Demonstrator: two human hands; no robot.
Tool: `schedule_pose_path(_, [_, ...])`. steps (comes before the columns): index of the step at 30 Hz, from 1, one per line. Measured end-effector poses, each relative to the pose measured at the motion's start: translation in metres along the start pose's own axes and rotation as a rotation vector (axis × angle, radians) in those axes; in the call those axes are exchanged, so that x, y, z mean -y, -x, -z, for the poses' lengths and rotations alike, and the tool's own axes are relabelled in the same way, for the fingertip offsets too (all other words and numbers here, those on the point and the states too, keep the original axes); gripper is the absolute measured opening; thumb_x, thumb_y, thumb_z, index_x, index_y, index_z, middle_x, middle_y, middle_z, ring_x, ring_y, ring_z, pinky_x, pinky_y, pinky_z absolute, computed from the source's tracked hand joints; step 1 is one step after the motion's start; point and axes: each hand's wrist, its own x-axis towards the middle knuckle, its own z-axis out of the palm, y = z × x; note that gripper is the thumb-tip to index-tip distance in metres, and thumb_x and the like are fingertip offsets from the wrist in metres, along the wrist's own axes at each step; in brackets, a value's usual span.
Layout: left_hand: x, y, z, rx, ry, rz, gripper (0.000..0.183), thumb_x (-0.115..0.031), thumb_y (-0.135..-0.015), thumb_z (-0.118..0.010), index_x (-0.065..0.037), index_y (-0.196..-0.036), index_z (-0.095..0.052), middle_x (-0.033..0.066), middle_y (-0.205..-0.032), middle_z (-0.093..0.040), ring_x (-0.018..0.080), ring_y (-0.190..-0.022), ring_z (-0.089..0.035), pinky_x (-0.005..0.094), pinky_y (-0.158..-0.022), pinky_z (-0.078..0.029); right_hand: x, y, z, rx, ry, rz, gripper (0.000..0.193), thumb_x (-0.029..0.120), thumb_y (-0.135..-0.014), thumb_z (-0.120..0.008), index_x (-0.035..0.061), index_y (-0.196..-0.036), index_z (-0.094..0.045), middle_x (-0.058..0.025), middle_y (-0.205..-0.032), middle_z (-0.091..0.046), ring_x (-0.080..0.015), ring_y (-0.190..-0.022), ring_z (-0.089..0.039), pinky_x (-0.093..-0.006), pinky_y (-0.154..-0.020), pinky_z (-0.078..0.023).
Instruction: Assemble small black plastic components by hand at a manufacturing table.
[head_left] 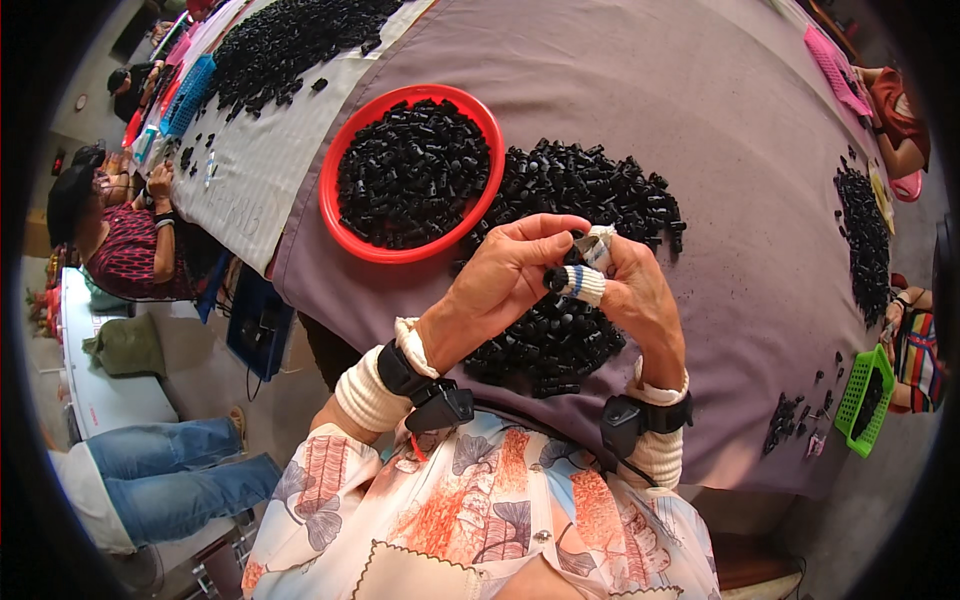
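Note:
In front of my chest, my left hand (505, 270) and my right hand (640, 295) meet with their fingers closed around small black plastic parts. One such black part (554, 280) shows its round end beside a right finger wrapped in a white, blue-striped finger cover (583, 285). More dark plastic shows between the fingertips, partly hidden by them. Just beyond and below the hands lies a loose pile of the same short black tubular pieces (590, 190). A round red basin (335, 215), filled with similar black pieces, stands at the pile's left.
A mauve cloth (760, 200) covers the table. Another black heap (290, 50) lies at far left near a blue basket (188, 95). On the right are more black pieces (862, 240), a green basket (853, 400) and a pink basket (835, 70). Other people sit around the table.

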Motion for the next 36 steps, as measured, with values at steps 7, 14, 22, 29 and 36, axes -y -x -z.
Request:
schedule_pose_path(7, [0.001,-0.002,0.003,0.021,0.089,-0.015,0.024,-0.01,-0.089,-0.051,0.0,-0.112,-0.052,0.0075,-0.093,-0.061,0.0128,-0.082,-0.06,0.0248,-0.071,-0.051,-0.007,0.001,-0.002,-0.04,-0.167,-0.077,0.024,0.017,-0.069,-0.071,0.0007,-0.079,-0.057,0.0002,-0.066,-0.054,-0.0071,-0.057,-0.045,-0.0242,-0.05,-0.038])
schedule_pose_path(14, [0.002,-0.002,0.003,0.026,0.107,-0.026,0.024,-0.009,-0.089,-0.05,-0.001,-0.112,-0.051,0.0084,-0.093,-0.06,0.013,-0.086,-0.059,0.0251,-0.075,-0.05,-0.006,0.001,-0.002,-0.079,-0.191,-0.06,0.022,0.015,-0.069,-0.07,0.0012,-0.081,-0.056,0.0027,-0.066,-0.052,-0.0047,-0.059,-0.044,-0.022,-0.05,-0.038])
schedule_pose_path(22, [0.006,-0.003,0.005,0.103,0.028,-0.088,0.024,-0.007,-0.087,-0.054,-0.001,-0.11,-0.053,0.0089,-0.095,-0.06,0.015,-0.086,-0.059,0.0276,-0.077,-0.048,0.0,0.005,-0.003,-0.069,-0.27,-0.159,0.024,0.019,-0.07,-0.073,0.0054,-0.077,-0.055,0.0032,-0.058,-0.05,-0.0036,-0.043,-0.043,-0.019,-0.037,-0.031])
schedule_pose_path(29, [0.002,0.004,0.004,0.16,0.004,-0.069,0.029,-0.005,-0.085,-0.056,-0.001,-0.113,-0.052,0.0072,-0.097,-0.059,0.0138,-0.088,-0.058,0.0285,-0.08,-0.048,-0.003,0.006,-0.008,-0.071,-0.363,-0.162,0.023,0.017,-0.069,-0.073,0.006,-0.077,-0.054,0.0033,-0.057,-0.05,-0.0034,-0.043,-0.044,-0.0182,-0.037,-0.031])
schedule_pose_path(36, [0.002,0.008,0.001,0.206,0.072,-0.085,0.029,-0.007,-0.084,-0.058,-0.002,-0.113,-0.053,0.0058,-0.094,-0.061,0.0127,-0.087,-0.058,0.0281,-0.077,-0.049,-0.003,0.009,-0.012,-0.061,-0.445,-0.111,0.02,0.016,-0.072,-0.072,0.0071,-0.077,-0.054,0.0021,-0.061,-0.056,-0.0022,-0.044,-0.043,-0.0167,-0.037,-0.03])
